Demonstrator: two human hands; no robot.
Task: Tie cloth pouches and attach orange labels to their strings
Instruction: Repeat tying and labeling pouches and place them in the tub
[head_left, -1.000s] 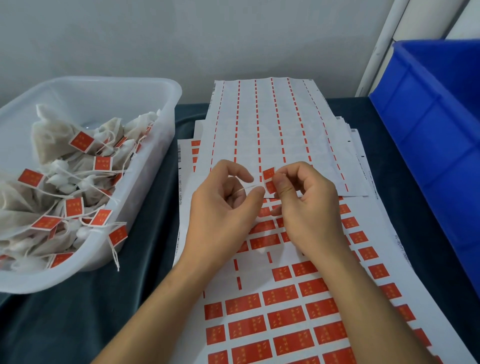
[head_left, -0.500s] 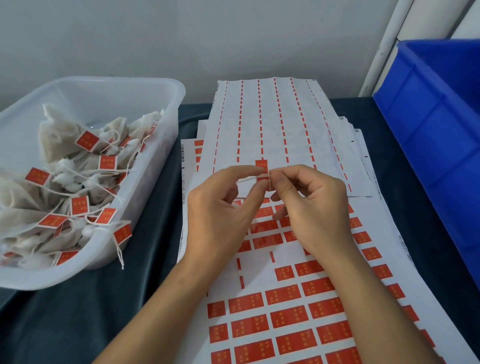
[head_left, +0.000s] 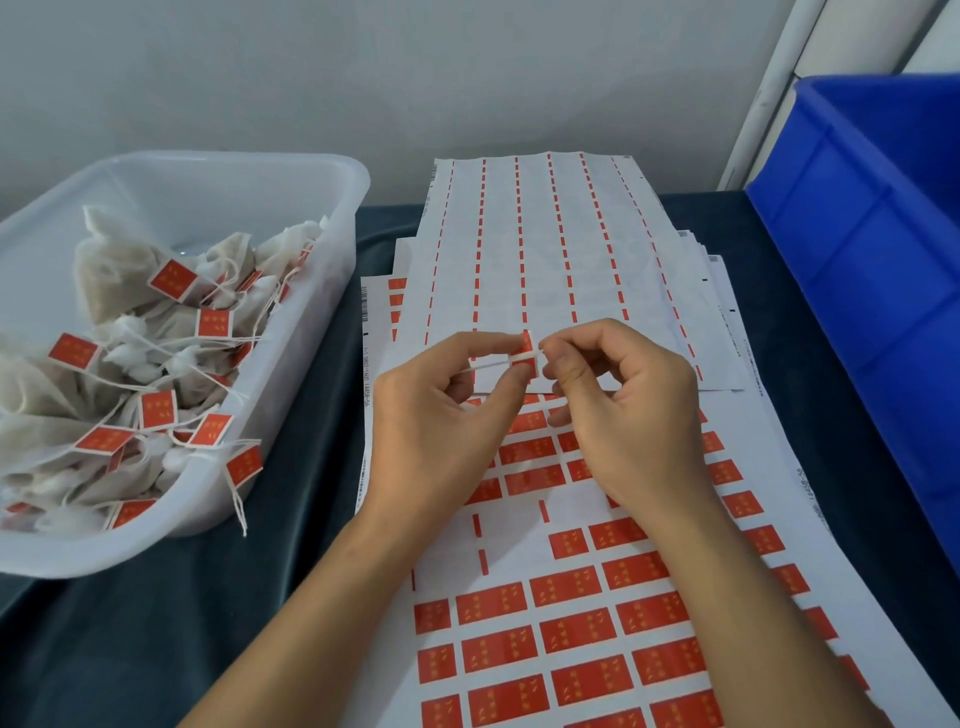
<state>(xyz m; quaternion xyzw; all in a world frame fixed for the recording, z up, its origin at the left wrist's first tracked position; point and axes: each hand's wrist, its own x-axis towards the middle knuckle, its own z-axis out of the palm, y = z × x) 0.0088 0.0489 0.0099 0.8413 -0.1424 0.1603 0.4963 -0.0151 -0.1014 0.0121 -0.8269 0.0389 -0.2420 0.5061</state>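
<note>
Translucent plastic makes up the tub at my left, a rounded rectangular bin heaped with soft, crumpled cloth pouches, off-white and gauzy, their thin strings tangled and each ending in a small orange label; one string hangs over the tub's near rim. At my right stands a blue crate of hard plastic with ribbed walls (its inside is out of sight from here). Both sit on a dark teal surface with a velvety nap.

Between them lie glossy white sticker sheets, the near one printed with rows of orange rectangles and some peeled gaps, the far one stripped down to thin orange dashes.

Above the sheets my left hand has thumb and forefinger pressed together on an orange label, pinching it where it folds round a pale string; the other fingers curl loosely under. My right hand meets it from the other side, thumb and forefinger tips nipping the string's end just beside the label, the remaining fingers bent into the palm. The pouch on this string I cannot see.
</note>
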